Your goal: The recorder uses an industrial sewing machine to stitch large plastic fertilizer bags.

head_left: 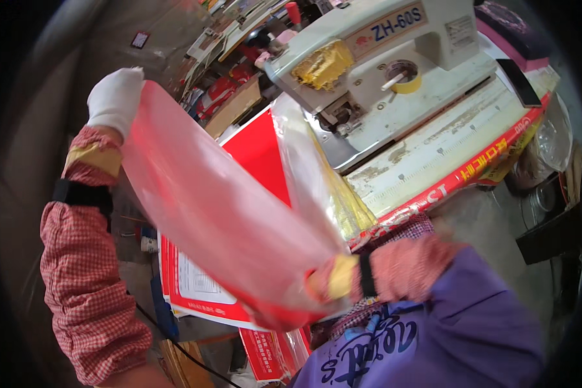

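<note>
A large translucent pink-red plastic bag (220, 200) stretches across the middle, blurred by motion. My left hand (115, 100), in a white glove, is raised at the upper left and closed on the bag's top edge. My right forearm (401, 265) reaches in from the right to the bag's lower end. The right hand itself is covered by the bag and smeared, so its fingers do not show. Behind the bag lies a stack of red and white printed bags (204, 291), and crinkled clear film (304, 149) stands between it and the sewing machine.
A pale industrial sewing machine (394, 39) stands at the upper right, with a roll of yellow tape (407, 76) on its bed. A black phone-like slab (518, 83) rests at the worktable's (433, 149) far right. Red tape-like trim (459, 178) runs along its front edge.
</note>
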Tool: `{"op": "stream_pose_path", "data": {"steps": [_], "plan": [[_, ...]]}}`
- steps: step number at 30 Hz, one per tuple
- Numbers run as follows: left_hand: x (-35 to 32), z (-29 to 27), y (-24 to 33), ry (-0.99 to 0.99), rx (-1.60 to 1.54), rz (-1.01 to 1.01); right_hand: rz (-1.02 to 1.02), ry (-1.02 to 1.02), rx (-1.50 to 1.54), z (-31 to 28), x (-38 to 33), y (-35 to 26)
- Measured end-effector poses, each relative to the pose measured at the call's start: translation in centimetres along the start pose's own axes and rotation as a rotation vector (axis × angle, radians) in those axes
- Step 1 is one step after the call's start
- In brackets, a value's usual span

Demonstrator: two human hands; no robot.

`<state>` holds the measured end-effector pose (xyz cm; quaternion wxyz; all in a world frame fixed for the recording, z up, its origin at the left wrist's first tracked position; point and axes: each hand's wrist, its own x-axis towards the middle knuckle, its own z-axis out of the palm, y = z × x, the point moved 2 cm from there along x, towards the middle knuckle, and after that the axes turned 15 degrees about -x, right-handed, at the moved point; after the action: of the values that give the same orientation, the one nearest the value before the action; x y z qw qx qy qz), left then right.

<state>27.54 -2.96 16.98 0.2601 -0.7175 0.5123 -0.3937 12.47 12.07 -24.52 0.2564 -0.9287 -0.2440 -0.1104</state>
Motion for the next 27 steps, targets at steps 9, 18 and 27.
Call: {"op": "stream_pose_path", "data": {"steps": [9, 18, 27], "plan": [[-1.0, -1.7, 3.9, -0.090, -0.112, -0.094, 0.831, 1.071, 0.353, -13.4, -11.6, 1.8], [-0.1, -1.6, 6.8, -0.114, -0.101, -0.008, 0.737, 0.842, 0.290, -17.0, -9.8, -1.3], [3.5, 0.7, 4.0, -0.245, -0.224, 0.042, 0.805, 0.524, 0.257, -14.7, -7.7, 3.8]]}}
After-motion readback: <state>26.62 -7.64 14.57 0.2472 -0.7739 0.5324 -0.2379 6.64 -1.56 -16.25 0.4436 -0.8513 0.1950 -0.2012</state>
